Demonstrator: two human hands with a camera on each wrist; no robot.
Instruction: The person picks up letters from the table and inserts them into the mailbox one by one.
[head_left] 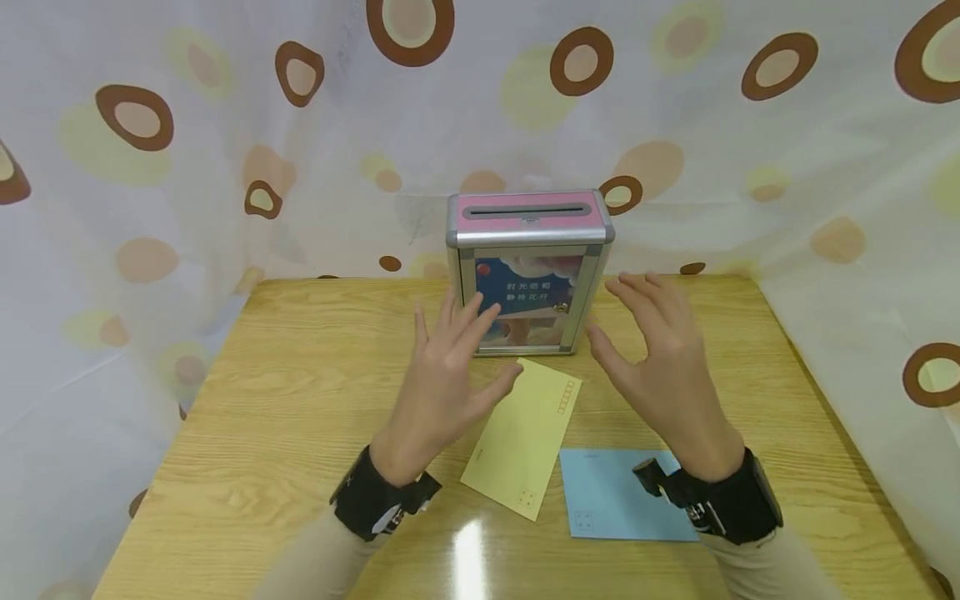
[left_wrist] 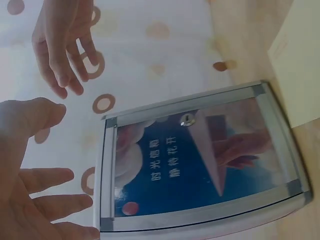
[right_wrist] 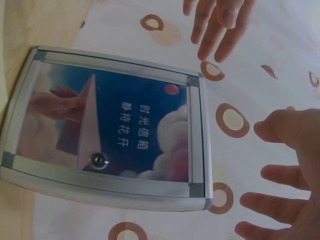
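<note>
A pink letter box (head_left: 525,225) with silver edges stands upright at the back of the table, a slot in its top. Its front bears a printed picture and a round lock (right_wrist: 99,160). My left hand (head_left: 442,383), fingers spread, hovers in front of the box's left side and holds nothing. To the right, my right hand (head_left: 663,367) is raised with fingers apart, likewise holding nothing. Between the hands a yellow envelope (head_left: 525,437) lies slanted on the table. A blue envelope (head_left: 615,500) lies below the right hand, partly hidden by the wrist.
The wooden table (head_left: 285,400) ends just behind the box. A patterned cloth (head_left: 337,142) hangs behind it and along the sides. Black camera straps (head_left: 371,496) wrap both wrists.
</note>
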